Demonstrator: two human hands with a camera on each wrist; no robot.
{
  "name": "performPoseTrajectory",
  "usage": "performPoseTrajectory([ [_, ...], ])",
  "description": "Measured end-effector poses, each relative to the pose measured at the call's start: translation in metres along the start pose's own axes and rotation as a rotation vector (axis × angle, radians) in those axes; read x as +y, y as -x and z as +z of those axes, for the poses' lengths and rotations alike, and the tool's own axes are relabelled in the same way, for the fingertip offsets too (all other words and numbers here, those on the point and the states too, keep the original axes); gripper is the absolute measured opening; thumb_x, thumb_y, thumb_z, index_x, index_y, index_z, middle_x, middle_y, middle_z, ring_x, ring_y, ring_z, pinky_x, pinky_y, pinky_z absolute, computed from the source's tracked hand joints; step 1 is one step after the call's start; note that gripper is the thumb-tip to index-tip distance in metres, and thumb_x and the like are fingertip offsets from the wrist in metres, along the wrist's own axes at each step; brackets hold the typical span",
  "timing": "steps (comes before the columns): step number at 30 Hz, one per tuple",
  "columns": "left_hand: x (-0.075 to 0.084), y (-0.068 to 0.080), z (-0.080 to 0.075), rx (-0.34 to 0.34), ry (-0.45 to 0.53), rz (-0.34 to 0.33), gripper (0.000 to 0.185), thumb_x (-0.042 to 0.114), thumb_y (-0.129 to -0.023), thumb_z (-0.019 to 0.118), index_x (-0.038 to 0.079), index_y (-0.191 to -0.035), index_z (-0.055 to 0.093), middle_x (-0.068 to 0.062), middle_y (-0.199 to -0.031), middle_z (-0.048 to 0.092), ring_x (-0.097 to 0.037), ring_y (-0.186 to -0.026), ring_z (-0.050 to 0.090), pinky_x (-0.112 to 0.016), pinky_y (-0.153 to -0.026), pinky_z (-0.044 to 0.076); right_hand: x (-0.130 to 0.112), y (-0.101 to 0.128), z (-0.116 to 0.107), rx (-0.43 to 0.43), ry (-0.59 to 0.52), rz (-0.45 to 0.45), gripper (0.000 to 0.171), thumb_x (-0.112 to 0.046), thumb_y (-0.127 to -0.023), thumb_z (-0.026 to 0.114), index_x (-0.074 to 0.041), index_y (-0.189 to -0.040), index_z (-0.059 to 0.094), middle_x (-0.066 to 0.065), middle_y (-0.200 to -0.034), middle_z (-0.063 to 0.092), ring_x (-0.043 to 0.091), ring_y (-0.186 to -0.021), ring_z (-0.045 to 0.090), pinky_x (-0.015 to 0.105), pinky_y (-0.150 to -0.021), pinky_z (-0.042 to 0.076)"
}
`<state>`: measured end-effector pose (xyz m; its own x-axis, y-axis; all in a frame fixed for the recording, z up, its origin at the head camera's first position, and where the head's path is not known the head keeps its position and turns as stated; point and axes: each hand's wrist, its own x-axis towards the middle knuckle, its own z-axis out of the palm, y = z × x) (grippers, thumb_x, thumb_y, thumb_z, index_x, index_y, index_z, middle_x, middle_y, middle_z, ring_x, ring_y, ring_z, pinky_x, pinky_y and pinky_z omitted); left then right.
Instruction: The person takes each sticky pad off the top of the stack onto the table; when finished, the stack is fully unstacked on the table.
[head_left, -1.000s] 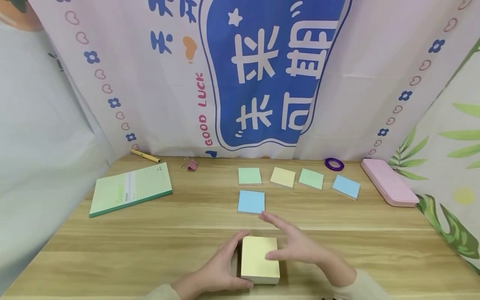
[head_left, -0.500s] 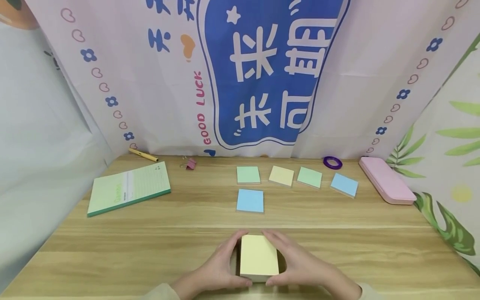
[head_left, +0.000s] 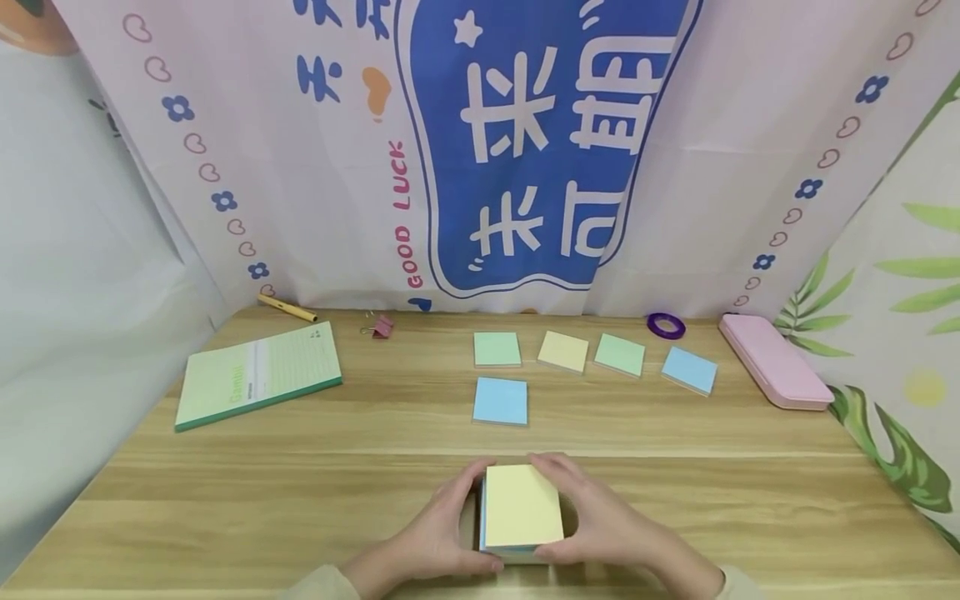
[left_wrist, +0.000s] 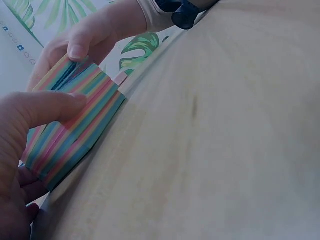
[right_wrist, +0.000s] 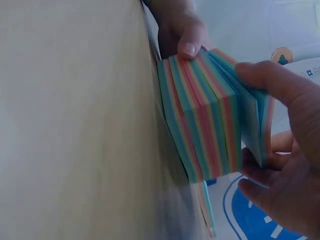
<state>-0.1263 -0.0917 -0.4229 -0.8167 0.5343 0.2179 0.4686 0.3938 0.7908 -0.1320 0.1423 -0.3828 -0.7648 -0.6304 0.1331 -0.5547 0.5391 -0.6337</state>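
A thick block of sticky notes (head_left: pixel 523 504), yellow on top with striped coloured sides, stands at the front of the table. My left hand (head_left: pixel 431 533) grips its left side, thumb on the near face and fingers at the far one. From the right, my right hand (head_left: pixel 611 525) pinches the top pad (right_wrist: pixel 265 132) between thumb and fingers. In the right wrist view this pad is tilted away from the lower stack (right_wrist: pixel 205 125), with a gap between them. The left thumb (left_wrist: pixel 60 106) presses on the striped side in the left wrist view.
Sticky pads lie further back: a blue one (head_left: pixel 500 401), a green one (head_left: pixel 497 349) and several others in a row. A green notebook (head_left: pixel 258 375), yellow pen (head_left: pixel 287 308) and pink binder clip (head_left: pixel 382 326) lie left. Purple tape (head_left: pixel 666 326) and a pink case (head_left: pixel 776 361) lie right.
My right hand has come down from above the block to its right side and pinched the top pad. The top pad has shifted up and slightly right. My left hand has kept its grip.
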Motion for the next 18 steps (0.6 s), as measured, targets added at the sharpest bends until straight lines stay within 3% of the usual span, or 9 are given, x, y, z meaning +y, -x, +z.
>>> performPoseTrajectory([
  [4, 0.000, 0.000, 0.000, 0.002, -0.001, -0.007, 0.098, 0.041, -0.055, 0.077, 0.018, -0.133, 0.023, 0.006, -0.120, 0.041, -0.017, -0.108, 0.037, -0.047, -0.089, 0.029, 0.002, 0.000, -0.010, 0.033, -0.006, -0.022, 0.091, -0.040, -0.061, 0.073, -0.016, -0.135, 0.027, -0.002, -0.129, 0.033, 0.021, -0.111, 0.038, 0.047, -0.084, 0.036],
  [9, 0.002, 0.002, 0.000, -0.006, -0.032, -0.063, 0.098, 0.046, -0.056, 0.075, 0.017, -0.133, 0.024, 0.000, -0.127, 0.036, -0.024, -0.113, 0.033, -0.051, -0.089, 0.027, 0.014, -0.002, -0.028, 0.153, -0.041, -0.050, 0.090, -0.033, -0.058, 0.076, -0.007, -0.132, 0.032, 0.007, -0.128, 0.037, 0.028, -0.112, 0.037, 0.055, -0.083, 0.033],
  [13, 0.003, 0.002, -0.001, -0.012, -0.035, -0.080, 0.098, 0.046, -0.056, 0.075, 0.014, -0.133, 0.025, -0.002, -0.127, 0.036, -0.026, -0.113, 0.033, -0.051, -0.088, 0.028, 0.030, -0.005, -0.044, 0.225, -0.101, -0.009, 0.087, -0.025, -0.059, 0.078, -0.004, -0.131, 0.033, 0.015, -0.130, 0.035, 0.033, -0.116, 0.032, 0.053, -0.087, 0.029],
  [18, 0.004, 0.003, -0.001, -0.018, -0.037, -0.083, 0.097, 0.046, -0.056, 0.074, 0.014, -0.133, 0.025, -0.003, -0.128, 0.034, -0.027, -0.113, 0.032, -0.052, -0.087, 0.027, 0.054, -0.016, -0.059, 0.229, -0.162, 0.083, 0.085, -0.025, -0.065, 0.075, -0.003, -0.133, 0.029, 0.018, -0.134, 0.028, 0.033, -0.120, 0.024, 0.048, -0.094, 0.022],
])
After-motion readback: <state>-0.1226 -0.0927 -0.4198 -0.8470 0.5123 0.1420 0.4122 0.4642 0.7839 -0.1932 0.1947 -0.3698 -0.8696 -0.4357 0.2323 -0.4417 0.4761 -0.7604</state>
